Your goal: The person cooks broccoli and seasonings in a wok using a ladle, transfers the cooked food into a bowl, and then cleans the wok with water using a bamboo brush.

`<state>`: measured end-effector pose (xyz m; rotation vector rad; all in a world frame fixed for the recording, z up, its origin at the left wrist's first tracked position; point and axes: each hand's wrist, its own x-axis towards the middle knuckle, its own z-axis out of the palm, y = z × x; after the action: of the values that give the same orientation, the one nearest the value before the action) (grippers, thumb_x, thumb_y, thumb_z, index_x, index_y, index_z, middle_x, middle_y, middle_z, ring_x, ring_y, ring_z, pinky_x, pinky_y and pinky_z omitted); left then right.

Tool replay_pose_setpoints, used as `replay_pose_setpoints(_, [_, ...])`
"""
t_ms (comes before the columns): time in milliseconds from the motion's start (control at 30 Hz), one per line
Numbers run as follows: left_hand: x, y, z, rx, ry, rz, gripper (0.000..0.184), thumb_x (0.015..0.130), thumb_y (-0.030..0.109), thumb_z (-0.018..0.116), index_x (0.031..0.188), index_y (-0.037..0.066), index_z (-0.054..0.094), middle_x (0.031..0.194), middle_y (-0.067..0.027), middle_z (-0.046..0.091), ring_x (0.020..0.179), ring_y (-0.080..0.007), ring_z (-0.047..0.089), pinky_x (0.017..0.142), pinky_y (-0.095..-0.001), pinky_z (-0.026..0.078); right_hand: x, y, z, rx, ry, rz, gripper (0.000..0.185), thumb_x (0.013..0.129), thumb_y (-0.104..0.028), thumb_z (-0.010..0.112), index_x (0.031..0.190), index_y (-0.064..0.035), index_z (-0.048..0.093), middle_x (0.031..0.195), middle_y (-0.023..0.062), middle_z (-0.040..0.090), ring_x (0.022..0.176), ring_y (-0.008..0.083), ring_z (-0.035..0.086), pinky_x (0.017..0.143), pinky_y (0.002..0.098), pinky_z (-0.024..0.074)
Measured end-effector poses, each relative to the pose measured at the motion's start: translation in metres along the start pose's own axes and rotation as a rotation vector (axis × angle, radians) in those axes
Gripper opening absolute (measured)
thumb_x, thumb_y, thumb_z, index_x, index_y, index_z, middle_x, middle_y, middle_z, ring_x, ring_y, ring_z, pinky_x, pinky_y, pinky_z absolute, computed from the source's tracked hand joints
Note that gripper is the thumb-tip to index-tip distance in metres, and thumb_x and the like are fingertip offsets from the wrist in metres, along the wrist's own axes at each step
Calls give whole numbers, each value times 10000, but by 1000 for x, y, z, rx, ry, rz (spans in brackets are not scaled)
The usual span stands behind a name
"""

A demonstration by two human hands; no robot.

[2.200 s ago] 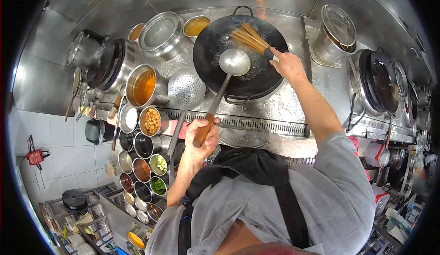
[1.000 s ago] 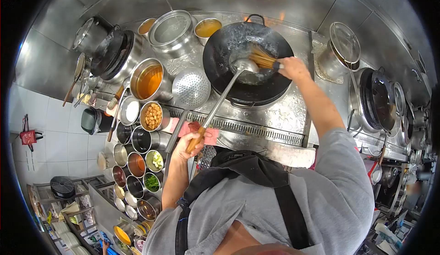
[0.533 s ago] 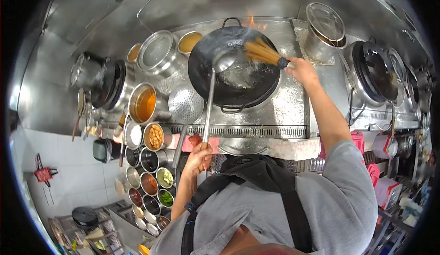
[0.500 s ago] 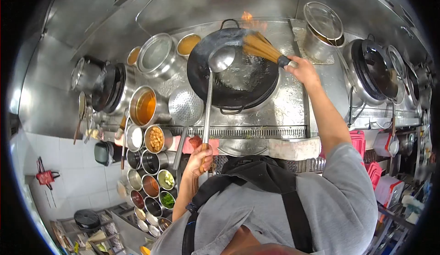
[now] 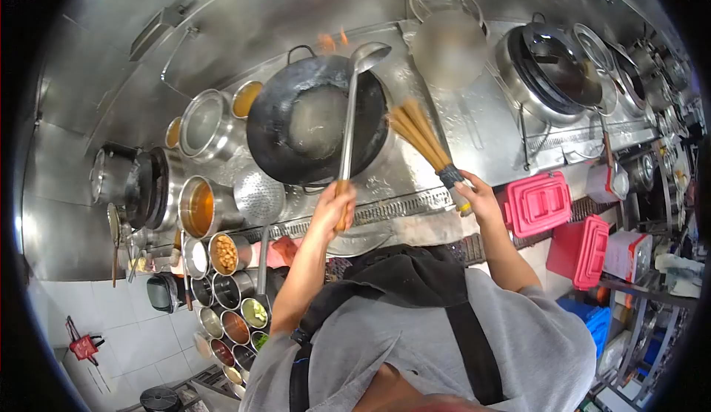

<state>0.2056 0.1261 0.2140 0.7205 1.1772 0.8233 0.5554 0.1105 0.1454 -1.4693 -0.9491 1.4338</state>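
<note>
My left hand (image 5: 335, 210) is closed round the wooden handle of a long ladle (image 5: 350, 119). The ladle's bowl is raised over the right far rim of a black wok (image 5: 266, 127), which has some liquid in its bottom. In my right hand (image 5: 478, 193) is a bamboo wok brush (image 5: 422, 132), gripped by its dark-banded end. The bristles point up and left, to the right of the wok and apart from it. Small flames (image 5: 333, 42) show behind the wok's far rim.
A perforated strainer (image 5: 259, 196) lies left of the wok, near a pot of orange liquid (image 5: 197, 205). Several ingredient tins (image 5: 235, 327) stand at lower left. Right are a stacked-wok station (image 5: 544, 75), a pot with a strainer (image 5: 446, 1) and a pink lidded bin (image 5: 537, 203).
The brush has come out from over the wok, toward my body. The ladle has risen from inside the wok to its right far rim. My view has swung right.
</note>
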Motion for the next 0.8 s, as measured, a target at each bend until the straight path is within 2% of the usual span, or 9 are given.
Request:
replay_pose_setpoints(67, [43,-29,10,420,67,152,181,900,210,587,910,56,493,618,-40,523,395,-125,474,341,-287,360,-34,-2,-16,122,40,185,630,789,-226,757,1334,-27,512,983,158,670,792,213,645,635,327,516])
replay_pose_setpoints(167, [88,-74,46,983,277,333,300,857,225,575,984,-40,514,760,-240,651,667,-417,650,599,-528,501,-59,16,-38,120,184,150,679,765,-198,773,1351,-20,479,953,148,662,664,181,623,515,299,488])
replay_pose_setpoints(267, [111,-132,77,1037,309,223,301,846,210,555,988,-53,516,823,-321,633,805,-510,612,755,-576,481,-67,21,-54,123,214,39,696,733,-147,788,1332,20,474,974,129,657,760,191,638,587,311,516])
replay_pose_setpoints(367, [105,-156,104,840,273,124,326,849,210,545,1003,-76,523,790,-356,608,817,-503,617,772,-534,510,-72,28,-54,235,235,2,678,719,-120,786,1297,22,462,986,122,646,770,190,636,596,307,531])
replay_pose_setpoints(433, [109,-164,113,982,128,216,344,847,189,533,1037,-97,545,825,-378,599,854,-497,616,825,-489,513,-76,11,-45,212,225,44,656,724,-110,772,1284,6,449,967,123,642,726,192,639,570,308,526])
replay_pose_setpoints(533, [118,-180,122,1300,-257,286,402,840,230,551,1078,-94,570,925,-345,618,904,-466,622,862,-469,506,-69,-25,-20,172,140,60,642,725,-95,756,1273,-14,431,900,116,641,659,196,640,541,308,519])
replay_pose_setpoints(600, [115,-174,121,1170,-462,75,421,912,322,469,1111,-33,577,1044,-284,628,960,-417,624,898,-503,467,-50,-36,-4,156,-16,-9,653,716,-65,745,1286,-7,433,889,109,652,689,187,641,607,294,519])
replay_pose_setpoints(700, [67,-102,92,1049,-481,103,428,907,351,516,1159,14,593,1102,-251,636,1019,-390,617,890,-476,479,-12,-77,40,-219,-185,-148,677,703,-52,751,1304,17,446,939,116,659,773,168,636,708,275,500])
replay_pose_setpoints(800, [71,-133,8,719,-280,213,437,873,304,646,1240,76,583,1121,-169,665,998,-267,660,843,-376,523,45,-119,102,-671,-325,-569,563,714,-129,765,1243,-53,587,1096,143,652,1012,259,620,907,334,468])
